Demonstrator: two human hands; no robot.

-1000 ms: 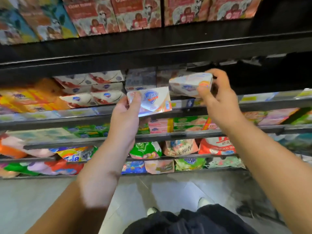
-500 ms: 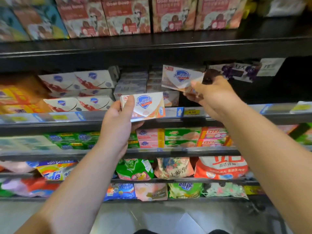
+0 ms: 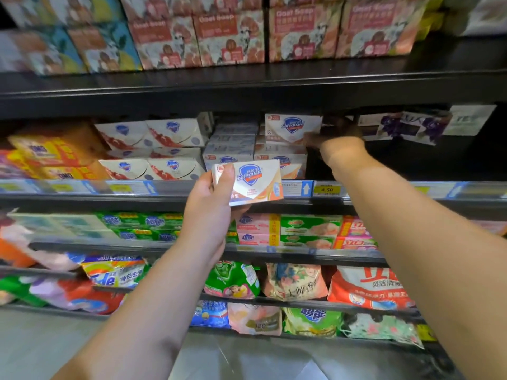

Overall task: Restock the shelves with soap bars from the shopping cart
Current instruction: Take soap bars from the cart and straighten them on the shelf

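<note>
My left hand point(image 3: 212, 204) grips a white and orange Safeguard soap box point(image 3: 251, 181) in front of the shelf edge point(image 3: 164, 189), thumb on its front face. My right hand point(image 3: 333, 135) reaches deep into the shelf and holds a second Safeguard soap box point(image 3: 292, 128) by its right end, on top of a stack of like boxes point(image 3: 279, 160). The right hand's fingers are in shadow. The shopping cart is out of view.
White soap boxes with red print point(image 3: 151, 146) fill the shelf to the left, and yellow packs point(image 3: 52, 157) lie further left. Goat soap cartons point(image 3: 233, 34) stand above. A dark gap point(image 3: 384, 160) lies right of the stack. Detergent bags point(image 3: 296, 281) fill lower shelves.
My right hand has pushed its soap box further into the shelf and set it level on the stack. My left hand with its box has stayed by the shelf edge.
</note>
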